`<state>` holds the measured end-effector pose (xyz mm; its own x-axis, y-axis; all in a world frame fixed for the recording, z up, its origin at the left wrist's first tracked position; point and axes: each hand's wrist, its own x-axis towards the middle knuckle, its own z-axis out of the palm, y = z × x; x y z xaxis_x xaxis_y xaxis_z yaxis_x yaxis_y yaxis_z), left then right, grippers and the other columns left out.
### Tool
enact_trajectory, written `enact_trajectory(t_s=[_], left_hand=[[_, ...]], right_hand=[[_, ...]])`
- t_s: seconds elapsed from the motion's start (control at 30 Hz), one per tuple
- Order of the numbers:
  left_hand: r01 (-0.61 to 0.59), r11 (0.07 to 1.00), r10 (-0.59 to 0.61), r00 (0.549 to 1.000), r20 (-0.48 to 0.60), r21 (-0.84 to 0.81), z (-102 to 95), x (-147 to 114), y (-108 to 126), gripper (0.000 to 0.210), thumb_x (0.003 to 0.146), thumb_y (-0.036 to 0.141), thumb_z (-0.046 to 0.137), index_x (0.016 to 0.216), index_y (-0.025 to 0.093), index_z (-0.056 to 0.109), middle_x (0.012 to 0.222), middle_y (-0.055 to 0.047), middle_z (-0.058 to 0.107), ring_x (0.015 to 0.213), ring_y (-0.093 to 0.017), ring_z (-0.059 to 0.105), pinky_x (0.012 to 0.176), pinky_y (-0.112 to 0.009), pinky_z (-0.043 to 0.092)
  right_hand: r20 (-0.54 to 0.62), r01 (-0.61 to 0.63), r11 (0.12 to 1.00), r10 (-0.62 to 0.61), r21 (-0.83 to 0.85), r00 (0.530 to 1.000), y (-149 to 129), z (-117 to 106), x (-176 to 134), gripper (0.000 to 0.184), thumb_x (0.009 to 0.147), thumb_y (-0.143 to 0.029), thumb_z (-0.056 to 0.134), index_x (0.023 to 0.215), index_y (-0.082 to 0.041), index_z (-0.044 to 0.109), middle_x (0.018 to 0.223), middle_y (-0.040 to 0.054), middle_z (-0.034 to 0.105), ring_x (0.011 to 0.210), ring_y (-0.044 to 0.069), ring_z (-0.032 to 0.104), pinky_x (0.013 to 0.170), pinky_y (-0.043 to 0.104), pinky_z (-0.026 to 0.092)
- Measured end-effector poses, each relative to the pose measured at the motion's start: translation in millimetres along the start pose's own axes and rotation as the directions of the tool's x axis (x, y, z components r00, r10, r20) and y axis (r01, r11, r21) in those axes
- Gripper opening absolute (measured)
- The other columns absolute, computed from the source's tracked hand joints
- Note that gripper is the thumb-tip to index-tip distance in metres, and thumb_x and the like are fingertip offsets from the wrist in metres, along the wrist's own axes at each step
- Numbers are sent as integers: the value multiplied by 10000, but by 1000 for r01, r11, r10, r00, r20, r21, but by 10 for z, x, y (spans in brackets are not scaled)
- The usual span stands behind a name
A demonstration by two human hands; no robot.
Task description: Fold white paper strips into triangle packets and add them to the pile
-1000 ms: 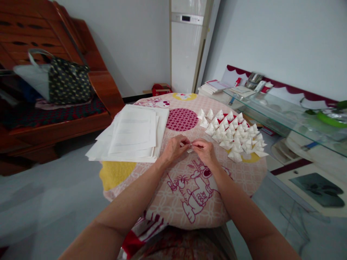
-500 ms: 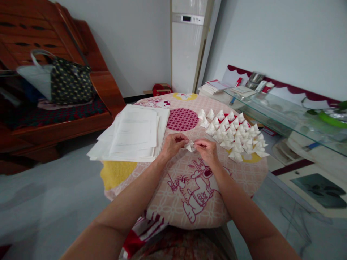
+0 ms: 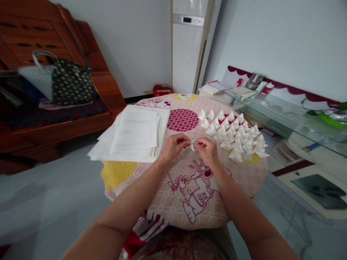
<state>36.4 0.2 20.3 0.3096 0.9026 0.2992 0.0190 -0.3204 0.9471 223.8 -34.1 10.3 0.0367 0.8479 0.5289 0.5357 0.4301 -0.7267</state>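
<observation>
Over the middle of a round table, my left hand [image 3: 175,146] and my right hand [image 3: 207,148] pinch a small folded white paper piece [image 3: 192,146] between them. My fingertips nearly meet and cover most of it; a pale pointed corner shows below. To the right of my hands stand many folded paper pieces [image 3: 235,133], white and pointed, in a close group. Left of my left hand lies a stack of white paper sheets [image 3: 135,133], some with faint print.
A pink patterned cloth [image 3: 162,195] covers the table. On the right is a glass-topped cabinet [image 3: 287,113] with cups and papers. A wooden bench [image 3: 105,90] holding a dotted bag [image 3: 72,81] stands on the left. A tall white air conditioner [image 3: 187,54] is behind.
The folded piece has turned and now shows less of its face between my fingers. My left fingertips have shifted slightly right, closer to my right hand.
</observation>
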Motion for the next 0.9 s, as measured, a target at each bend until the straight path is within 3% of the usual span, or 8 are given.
enact_trajectory(t_s=[0.23,0.43,0.6,0.9], left_hand=[[-74,967,64,997,46,243,3,-34,108,113,830,269,686,803,164,715,762,-23,717,664,-130,635,638,-231,508],[-97,897,70,994,78,431,30,-63,118,168,839,332,704,877,168,698,849,-36,731,738,-156,661,664,-248,511],[-45,906,17,997,70,421,48,-51,92,159,832,317,683,903,175,688,860,-36,734,791,-180,677,713,-271,528],[74,956,-80,997,10,282,92,-20,83,130,762,260,677,870,187,686,806,-17,721,765,-176,666,689,-269,530]], right_hand=[[-20,97,995,-98,-33,995,-7,28,-3,122,818,-183,608,726,-216,682,769,51,699,756,210,655,698,320,507],[41,151,988,-150,-33,988,3,71,-14,118,805,-161,571,778,-224,667,837,64,720,827,220,670,762,331,537],[43,187,982,-187,-3,981,-16,99,-21,132,798,-155,550,792,-219,665,857,73,716,848,221,670,792,332,542],[43,97,995,-97,14,994,-108,98,-15,169,722,-127,538,766,-230,663,872,61,729,872,226,677,822,344,551]])
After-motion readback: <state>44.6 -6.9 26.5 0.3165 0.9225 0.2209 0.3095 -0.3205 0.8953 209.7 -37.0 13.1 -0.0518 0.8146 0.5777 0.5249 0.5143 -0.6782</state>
